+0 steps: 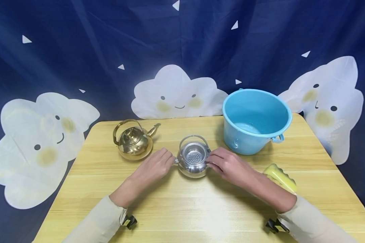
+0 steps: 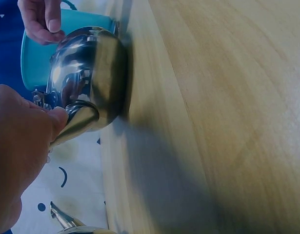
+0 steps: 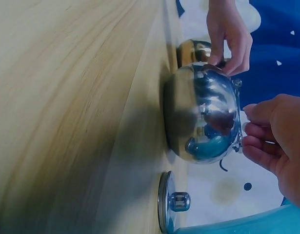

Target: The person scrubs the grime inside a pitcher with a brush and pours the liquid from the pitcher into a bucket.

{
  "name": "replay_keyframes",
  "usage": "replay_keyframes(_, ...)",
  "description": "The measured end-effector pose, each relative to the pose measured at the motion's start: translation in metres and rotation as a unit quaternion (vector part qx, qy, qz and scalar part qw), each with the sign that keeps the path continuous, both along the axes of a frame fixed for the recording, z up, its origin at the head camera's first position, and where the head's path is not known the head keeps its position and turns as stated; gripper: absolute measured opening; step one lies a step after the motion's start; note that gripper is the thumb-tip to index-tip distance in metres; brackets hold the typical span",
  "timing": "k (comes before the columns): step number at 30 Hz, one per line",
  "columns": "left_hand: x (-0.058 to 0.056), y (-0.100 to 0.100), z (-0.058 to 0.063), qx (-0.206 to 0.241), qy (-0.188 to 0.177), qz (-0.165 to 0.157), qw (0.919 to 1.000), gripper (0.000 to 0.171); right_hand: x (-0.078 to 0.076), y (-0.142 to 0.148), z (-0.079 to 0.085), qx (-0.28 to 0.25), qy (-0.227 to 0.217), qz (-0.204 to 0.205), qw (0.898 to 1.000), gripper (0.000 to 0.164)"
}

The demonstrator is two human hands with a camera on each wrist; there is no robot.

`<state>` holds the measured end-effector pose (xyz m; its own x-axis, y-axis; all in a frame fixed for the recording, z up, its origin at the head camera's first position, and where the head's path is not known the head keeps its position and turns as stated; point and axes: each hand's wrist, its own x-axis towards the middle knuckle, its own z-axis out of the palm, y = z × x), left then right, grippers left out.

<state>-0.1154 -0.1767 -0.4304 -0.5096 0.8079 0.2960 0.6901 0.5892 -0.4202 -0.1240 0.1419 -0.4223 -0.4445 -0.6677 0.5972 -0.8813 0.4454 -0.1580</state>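
A silver teapot (image 1: pixel 194 169) stands on the table with its top uncovered and a perforated strainer (image 1: pixel 195 157) inside. Its hoop handle (image 1: pixel 193 136) is raised. My left hand (image 1: pixel 155 164) pinches the spout (image 2: pixel 81 119) between thumb and fingers. On the other side is my right hand (image 1: pixel 231 164), its bent fingertips right at the rim by the handle's base, with a gap between thumb and fingers in the right wrist view. A silver lid with a knob (image 3: pixel 173 201) lies on the table near the pot in that view; in the head view it is hidden.
Behind and left stands a gold teapot (image 1: pixel 133 143), its spout toward the right. A blue bucket (image 1: pixel 246 143) is at the back right. The yellow sponge (image 1: pixel 280 177) lies beside my right forearm. A dark blue curtain (image 1: pixel 200 40) hangs behind the table (image 1: pixel 176 216).
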Motion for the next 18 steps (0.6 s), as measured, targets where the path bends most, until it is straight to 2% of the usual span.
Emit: replay_keyframes(18,0.0,0.0,0.0,0.001,0.001,0.0,1.0,0.017,-0.003,-0.022,0.002,0.017,0.034,0.034,0.999,0.019)
